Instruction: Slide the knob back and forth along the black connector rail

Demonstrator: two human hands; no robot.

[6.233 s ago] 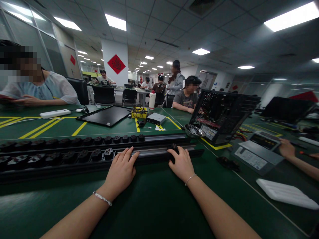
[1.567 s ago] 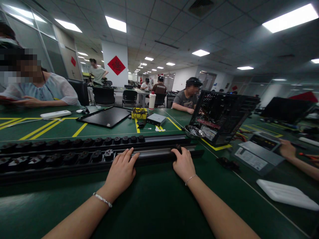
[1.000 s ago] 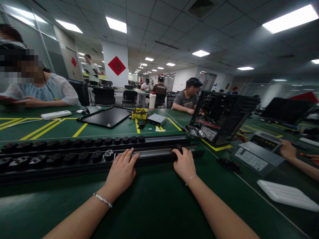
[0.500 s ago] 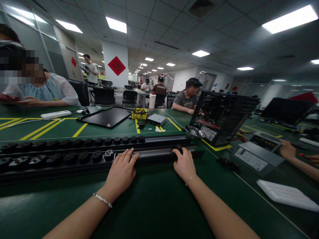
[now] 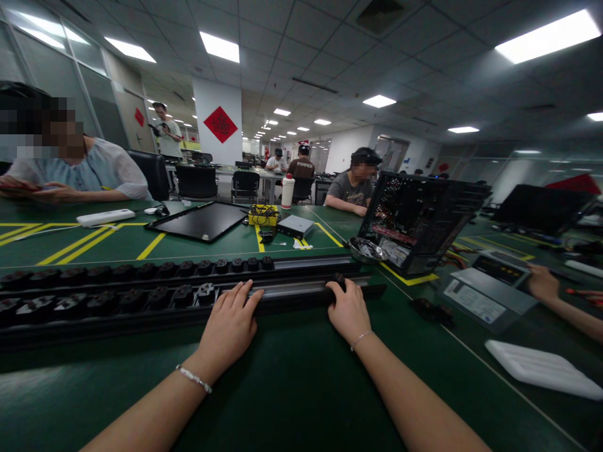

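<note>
Two long black power tracks (image 5: 292, 302) lie side by side on the green table, with rows of round black sockets (image 5: 134, 299) along their left stretches. My left hand (image 5: 230, 320) rests on the nearer track with its fingers stretched out, just right of a socket with a pale top (image 5: 206, 292). Farther right on the same track, my right hand (image 5: 349, 311) has its thumb and fingers closed around a small black socket (image 5: 338, 278). Most of that socket is hidden by the fingers.
An open computer case (image 5: 424, 213) stands at the right, beside a metal bowl (image 5: 365, 249) of small parts. A co-worker's hand (image 5: 544, 282) touches a metal power supply unit (image 5: 490, 289). A flat black panel (image 5: 202, 221) and a yellow box of cables (image 5: 264, 215) lie beyond the tracks.
Compared with the oldest frame, my right hand and the black socket are slightly farther right along the track. Over the last second both hands stay nearly still.
</note>
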